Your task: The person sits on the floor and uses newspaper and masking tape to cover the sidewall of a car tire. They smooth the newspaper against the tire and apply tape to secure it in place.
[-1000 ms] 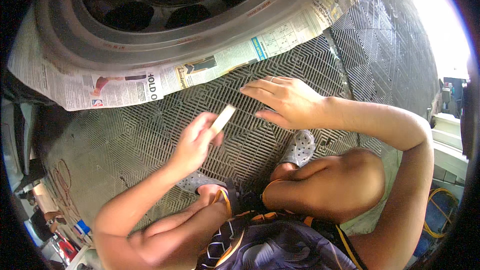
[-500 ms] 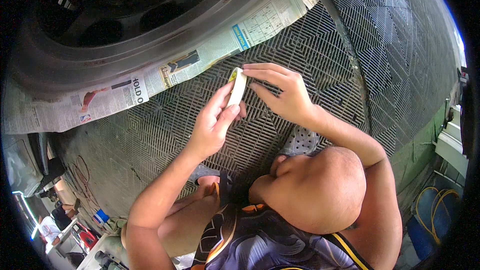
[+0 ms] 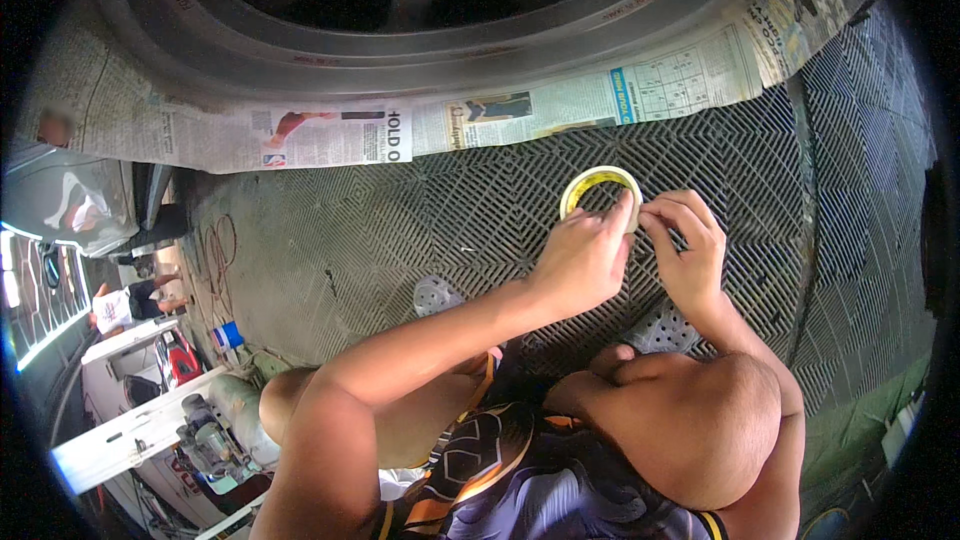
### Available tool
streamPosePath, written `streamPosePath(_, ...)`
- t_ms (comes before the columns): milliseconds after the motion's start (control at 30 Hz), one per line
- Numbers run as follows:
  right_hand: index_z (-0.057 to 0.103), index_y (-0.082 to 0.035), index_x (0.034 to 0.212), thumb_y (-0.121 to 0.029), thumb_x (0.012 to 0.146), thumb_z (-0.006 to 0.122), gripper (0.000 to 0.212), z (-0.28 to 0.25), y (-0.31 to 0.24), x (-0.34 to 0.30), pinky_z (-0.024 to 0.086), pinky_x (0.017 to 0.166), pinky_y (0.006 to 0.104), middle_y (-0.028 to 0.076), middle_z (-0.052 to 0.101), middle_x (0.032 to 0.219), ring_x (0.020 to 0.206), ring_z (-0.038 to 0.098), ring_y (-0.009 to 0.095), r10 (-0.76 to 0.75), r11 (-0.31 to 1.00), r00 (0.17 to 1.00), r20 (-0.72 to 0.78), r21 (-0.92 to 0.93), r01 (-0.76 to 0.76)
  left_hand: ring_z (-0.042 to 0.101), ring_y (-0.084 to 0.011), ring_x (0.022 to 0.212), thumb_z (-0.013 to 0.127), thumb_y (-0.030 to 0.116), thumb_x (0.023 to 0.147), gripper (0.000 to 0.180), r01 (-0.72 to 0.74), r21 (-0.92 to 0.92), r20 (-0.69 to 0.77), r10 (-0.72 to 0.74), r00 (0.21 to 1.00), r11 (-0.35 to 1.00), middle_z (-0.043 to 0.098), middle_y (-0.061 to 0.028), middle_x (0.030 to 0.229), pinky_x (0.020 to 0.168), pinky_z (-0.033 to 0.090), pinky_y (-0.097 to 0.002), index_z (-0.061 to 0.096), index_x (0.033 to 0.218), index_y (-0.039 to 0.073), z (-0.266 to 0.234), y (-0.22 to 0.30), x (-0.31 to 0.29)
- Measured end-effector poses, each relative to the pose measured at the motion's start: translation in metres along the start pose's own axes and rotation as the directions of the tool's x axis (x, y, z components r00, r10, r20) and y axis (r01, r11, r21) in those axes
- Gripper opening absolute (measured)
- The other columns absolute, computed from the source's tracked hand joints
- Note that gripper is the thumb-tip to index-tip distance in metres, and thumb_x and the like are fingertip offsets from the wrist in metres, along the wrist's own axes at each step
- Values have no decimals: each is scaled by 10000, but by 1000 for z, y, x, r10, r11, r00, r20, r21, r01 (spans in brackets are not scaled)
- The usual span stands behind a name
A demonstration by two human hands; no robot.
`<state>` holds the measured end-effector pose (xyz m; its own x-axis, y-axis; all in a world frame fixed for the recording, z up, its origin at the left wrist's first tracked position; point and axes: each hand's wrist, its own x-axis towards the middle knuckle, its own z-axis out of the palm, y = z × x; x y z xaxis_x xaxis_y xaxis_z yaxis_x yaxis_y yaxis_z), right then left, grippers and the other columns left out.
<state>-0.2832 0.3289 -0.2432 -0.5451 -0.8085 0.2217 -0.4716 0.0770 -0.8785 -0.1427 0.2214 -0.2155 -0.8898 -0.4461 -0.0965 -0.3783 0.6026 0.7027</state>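
My left hand grips a roll of masking tape, pale outside with a yellow inner core. Its index finger lies across the right side of the ring. My right hand has thumb and fingertips pinched together at the roll's right edge, touching the tape there; whether a loose end is between them is too small to tell. The roll is held up over the floor mat, in front of my knees. Beyond it stands a large dark wheel with newspaper sheets along its lower edge.
Black ribbed mat covers the floor, with a raised seam on the right. My grey clogs are below my hands. At the left are a reddish cord, a blue container, a white shelf with tools, and another person.
My view has swung left, so the wheel and newspaper sit further right. The tape roll has turned from edge-on to face-on. My right fingers have closed from spread to a pinch at its edge.
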Motion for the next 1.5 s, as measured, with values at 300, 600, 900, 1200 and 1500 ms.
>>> streamPosePath(300, 644, -7, 990, 34, 890, 693, 118, 10, 13, -12, 533, 657, 334, 126, 652, 989, 842, 674, 246, 119, 982, 991, 62, 137, -126, 669, -476, 775, 613, 75, 924, 528, 87, 41, 94, -91, 991, 995, 679, -297, 837, 715, 537, -557, 442, 1390, -105, 8, -3, 0)
streamPosePath(600, 679, -15, 982, -4, 886, 720, 105, 10, 18, -21, 545, 644, 322, 103, 675, 946, 795, 686, 236, 221, 965, 970, 104, 118, -233, 675, -483, 751, 597, 73, 930, 488, 127, 15, 105, -128, 986, 992, 678, -304, 811, 700, 540, -568, 457, 1362, -106, 20, -6, -5)
streamPosePath(900, 666, -7, 948, 6, 876, 726, 95, 8, 12, -5, 552, 639, 324, 107, 680, 936, 821, 696, 230, 181, 975, 980, 79, 114, -189, 672, -479, 752, 602, 53, 913, 470, 91, -27, 17, -91, 996, 995, 673, -299, 802, 697, 533, -550, 513, 1357, -74, 12, -9, 0)
streamPosePath(1200, 651, -16, 938, 0, 848, 714, 111, 10, 18, 1, 564, 715, 412, 146, 647, 897, 819, 687, 340, 41, 983, 980, 196, 170, -76, 680, -493, 871, 586, 48, 913, 501, 155, 3, 70, -155, 985, 988, 682, -318, 957, 794, 549, -551, 510, 1395, -68, 5, -12, -9)
streamPosePath(1500, 698, -14, 922, -64, 850, 758, 106, 13, 18, -3, 573, 678, 393, 139, 677, 899, 797, 708, 315, 41, 987, 991, 128, 146, -59, 690, -473, 944, 580, 30, 913, 476, 167, 3, 128, -166, 978, 986, 697, -302, 1019, 828, 556, -516, 528, 1374, -76, -10, -7, -3)
